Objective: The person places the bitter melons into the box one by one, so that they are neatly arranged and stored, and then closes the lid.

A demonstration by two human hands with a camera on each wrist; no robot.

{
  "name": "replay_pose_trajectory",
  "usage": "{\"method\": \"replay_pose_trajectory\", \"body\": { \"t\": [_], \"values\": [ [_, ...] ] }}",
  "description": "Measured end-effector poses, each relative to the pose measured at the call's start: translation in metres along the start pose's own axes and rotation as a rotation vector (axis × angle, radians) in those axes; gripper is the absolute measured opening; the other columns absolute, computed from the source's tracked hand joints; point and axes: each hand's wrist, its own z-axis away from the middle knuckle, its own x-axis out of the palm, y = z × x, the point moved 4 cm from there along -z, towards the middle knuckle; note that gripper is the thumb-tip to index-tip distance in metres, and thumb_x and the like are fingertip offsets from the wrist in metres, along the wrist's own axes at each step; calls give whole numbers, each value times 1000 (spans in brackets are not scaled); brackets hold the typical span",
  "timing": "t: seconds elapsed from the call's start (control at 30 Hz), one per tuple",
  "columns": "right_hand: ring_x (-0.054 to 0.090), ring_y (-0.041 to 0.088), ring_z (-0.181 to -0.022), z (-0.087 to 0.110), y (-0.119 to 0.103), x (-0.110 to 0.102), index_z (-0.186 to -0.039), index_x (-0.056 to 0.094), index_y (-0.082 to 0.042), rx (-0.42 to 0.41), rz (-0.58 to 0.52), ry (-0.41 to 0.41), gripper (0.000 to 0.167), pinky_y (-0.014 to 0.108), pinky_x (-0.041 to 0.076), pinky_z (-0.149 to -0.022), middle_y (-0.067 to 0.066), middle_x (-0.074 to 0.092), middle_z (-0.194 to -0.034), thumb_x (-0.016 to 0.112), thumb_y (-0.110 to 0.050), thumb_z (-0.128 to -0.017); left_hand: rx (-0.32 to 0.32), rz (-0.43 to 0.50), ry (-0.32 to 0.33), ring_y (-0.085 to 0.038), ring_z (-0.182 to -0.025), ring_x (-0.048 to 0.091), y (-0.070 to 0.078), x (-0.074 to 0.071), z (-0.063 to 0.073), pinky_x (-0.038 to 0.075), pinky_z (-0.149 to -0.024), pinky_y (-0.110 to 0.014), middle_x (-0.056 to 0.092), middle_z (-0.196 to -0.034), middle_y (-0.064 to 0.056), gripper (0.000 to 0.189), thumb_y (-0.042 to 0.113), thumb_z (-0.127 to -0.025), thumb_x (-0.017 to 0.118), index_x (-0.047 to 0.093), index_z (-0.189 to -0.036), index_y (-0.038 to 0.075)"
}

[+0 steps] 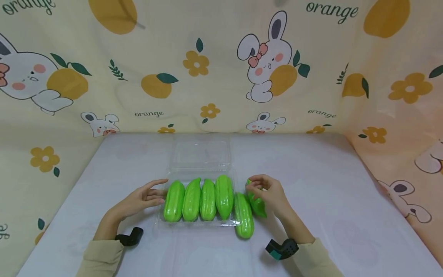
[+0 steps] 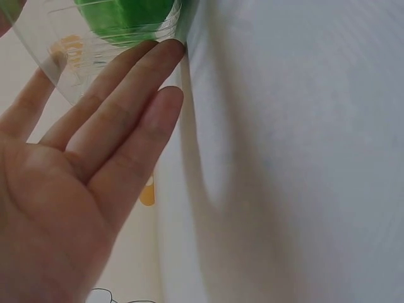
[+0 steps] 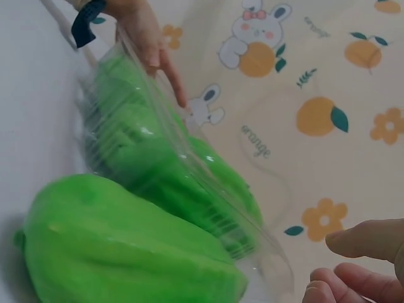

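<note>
Several long, ridged, glossy green fruits (image 1: 191, 202) lie side by side in a clear plastic clamshell box (image 1: 202, 154), its lid folded back. One more green fruit (image 1: 244, 219) lies against the box's right side; it looms large in the right wrist view (image 3: 120, 243). My right hand (image 1: 271, 194) curls its fingers over the upper part of another green fruit (image 1: 257, 207), partly hidden by them; this fruit is out of the right wrist view. With fingers extended, my left hand (image 1: 140, 198) touches the box's left wall, as the left wrist view (image 2: 82, 183) also shows.
A pale cloth-covered table (image 1: 138, 161) lies under everything. Behind and beside it hangs a patterned curtain (image 1: 221, 88) with rabbits and oranges. Dark wrist devices sit on the left wrist (image 1: 130, 237) and right wrist (image 1: 283, 249).
</note>
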Motion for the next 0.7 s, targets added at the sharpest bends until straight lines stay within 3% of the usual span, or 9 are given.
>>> {"method": "replay_pose_trajectory", "body": {
  "t": [0.43, 0.7],
  "values": [
    [59, 0, -73, -3, -2, -25, -119, 59, 7, 16, 27, 65, 35, 21, 56, -67, -6, 64, -86, 67, -8, -89, -10, -2, 5, -45, -132, 48, 2, 1, 2, 44, -104, -55, 47, -142, -30, 69, 27, -95, 60, 24, -152, 12],
    [62, 1, -76, -6, 1, -35, -122, 56, 10, 23, -2, 65, 38, 20, 55, -66, -12, 63, -83, 66, -9, -90, -6, 4, 3, -45, -132, 48, 1, 1, 1, 47, -103, -51, 48, -141, -31, 70, 27, -95, 61, 24, -152, 11]
  ]
}}
